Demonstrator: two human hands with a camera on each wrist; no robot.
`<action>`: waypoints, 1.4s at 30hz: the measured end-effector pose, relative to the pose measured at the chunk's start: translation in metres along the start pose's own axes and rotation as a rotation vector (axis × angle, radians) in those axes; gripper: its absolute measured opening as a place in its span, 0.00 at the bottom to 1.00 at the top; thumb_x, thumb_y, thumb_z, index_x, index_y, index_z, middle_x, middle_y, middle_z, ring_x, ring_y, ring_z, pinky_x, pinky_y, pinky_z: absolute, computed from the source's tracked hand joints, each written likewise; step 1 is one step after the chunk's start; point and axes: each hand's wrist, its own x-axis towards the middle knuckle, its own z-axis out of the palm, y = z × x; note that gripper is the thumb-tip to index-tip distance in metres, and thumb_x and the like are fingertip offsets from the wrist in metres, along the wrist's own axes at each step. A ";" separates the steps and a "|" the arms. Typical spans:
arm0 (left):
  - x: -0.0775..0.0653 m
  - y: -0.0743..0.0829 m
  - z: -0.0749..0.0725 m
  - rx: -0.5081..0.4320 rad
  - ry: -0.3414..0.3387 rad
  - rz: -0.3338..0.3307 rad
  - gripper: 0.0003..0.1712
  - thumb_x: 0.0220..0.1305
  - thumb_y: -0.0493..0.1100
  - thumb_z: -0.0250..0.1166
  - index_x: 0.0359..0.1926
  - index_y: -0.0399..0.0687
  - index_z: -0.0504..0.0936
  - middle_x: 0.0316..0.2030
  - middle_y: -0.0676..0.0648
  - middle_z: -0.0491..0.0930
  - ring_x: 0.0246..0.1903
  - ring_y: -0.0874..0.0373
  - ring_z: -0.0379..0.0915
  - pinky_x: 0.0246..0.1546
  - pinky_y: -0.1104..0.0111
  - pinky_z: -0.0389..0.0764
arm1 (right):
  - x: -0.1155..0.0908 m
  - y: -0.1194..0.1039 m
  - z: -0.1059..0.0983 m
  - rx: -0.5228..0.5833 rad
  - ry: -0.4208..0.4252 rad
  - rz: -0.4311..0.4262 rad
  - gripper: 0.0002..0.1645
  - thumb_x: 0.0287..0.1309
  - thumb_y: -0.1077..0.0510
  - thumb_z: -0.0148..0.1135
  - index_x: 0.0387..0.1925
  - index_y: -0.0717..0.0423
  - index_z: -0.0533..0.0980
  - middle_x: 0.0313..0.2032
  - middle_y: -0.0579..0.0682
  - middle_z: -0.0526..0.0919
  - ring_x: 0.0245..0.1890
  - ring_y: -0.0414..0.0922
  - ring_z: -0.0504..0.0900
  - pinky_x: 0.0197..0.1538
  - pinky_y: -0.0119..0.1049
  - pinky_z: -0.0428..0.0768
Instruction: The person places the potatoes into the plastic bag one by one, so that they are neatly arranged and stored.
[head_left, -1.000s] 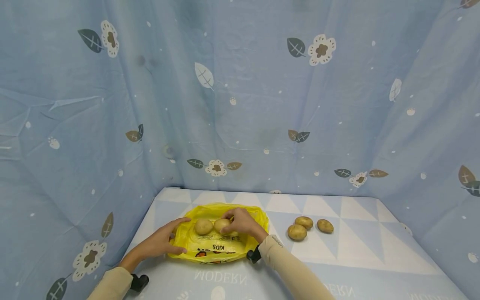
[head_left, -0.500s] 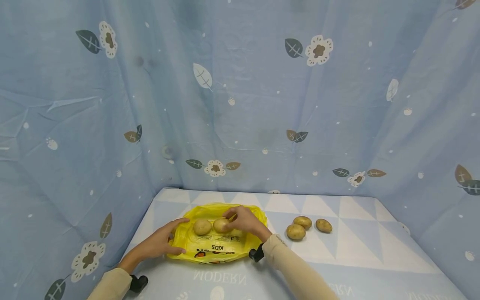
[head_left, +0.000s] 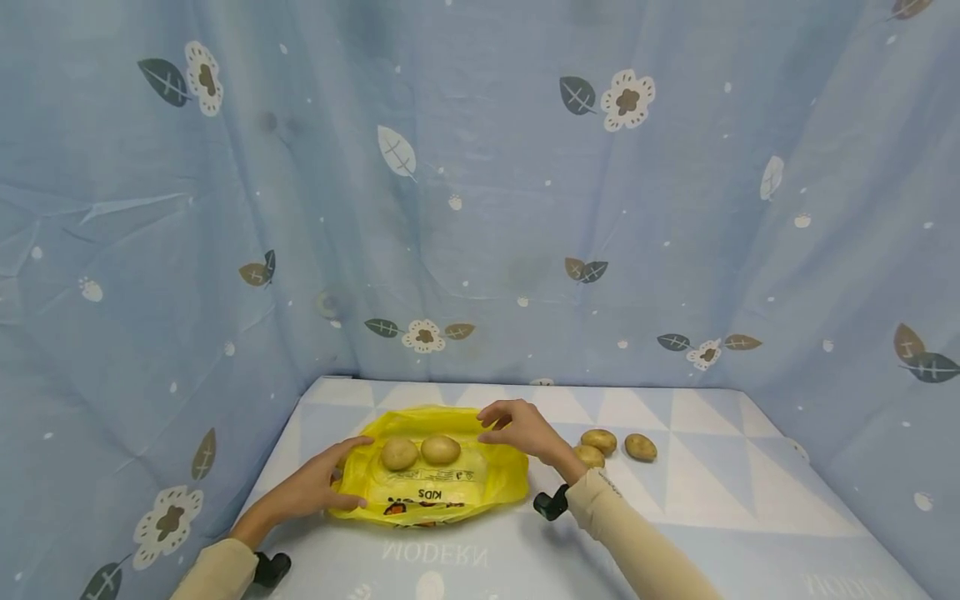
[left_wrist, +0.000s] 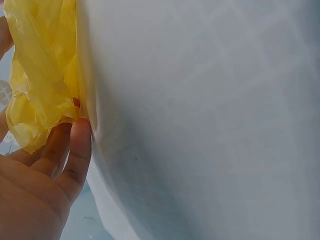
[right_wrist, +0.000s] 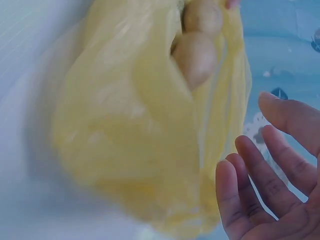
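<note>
Compared with half a second earlier, the right hand (head_left: 525, 432) has let go of the right-hand potato (head_left: 440, 450) and moved back to the right; its fingers are loosely spread, hold nothing and appear clear of the plastic in the right wrist view. The right forearm now partly covers the front loose potato (head_left: 590, 456), which was fully visible before. The left hand (head_left: 307, 487) is unchanged at the left edge of the yellow bag (head_left: 504, 485), touching it, thumb and forefinger wide apart. The bag lies on the table (head_left: 712, 483), mouth open, thin and crumpled, with "KIDS" and orange and black print upside down on its inner face. The right-hand potato and the left-hand potato (head_left: 399, 454) sit side by side inside the bag, pale, smooth and rounded. The rear loose potato (head_left: 598, 442) and the far-right potato (head_left: 641, 447) lie on the table with the front one, right of the bag.
</note>
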 end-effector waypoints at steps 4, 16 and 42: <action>0.000 -0.003 -0.001 -0.001 -0.008 0.026 0.56 0.52 0.49 0.82 0.77 0.50 0.62 0.76 0.35 0.58 0.73 0.33 0.55 0.64 0.38 0.69 | -0.014 0.009 -0.014 -0.015 0.028 0.008 0.24 0.61 0.49 0.75 0.54 0.56 0.83 0.50 0.54 0.86 0.45 0.45 0.82 0.47 0.40 0.83; 0.000 -0.002 0.000 0.001 -0.004 0.030 0.55 0.52 0.49 0.82 0.77 0.49 0.63 0.76 0.34 0.58 0.71 0.33 0.57 0.63 0.39 0.71 | -0.069 0.034 -0.047 -0.004 0.154 0.137 0.21 0.58 0.47 0.77 0.52 0.46 0.84 0.54 0.54 0.85 0.46 0.45 0.82 0.45 0.41 0.82; 0.000 0.000 0.002 0.026 0.020 0.006 0.55 0.51 0.49 0.83 0.76 0.50 0.64 0.75 0.35 0.61 0.70 0.36 0.61 0.62 0.41 0.73 | -0.130 0.085 -0.079 -0.052 0.319 0.144 0.27 0.55 0.55 0.79 0.55 0.58 0.83 0.54 0.55 0.85 0.42 0.47 0.82 0.40 0.36 0.82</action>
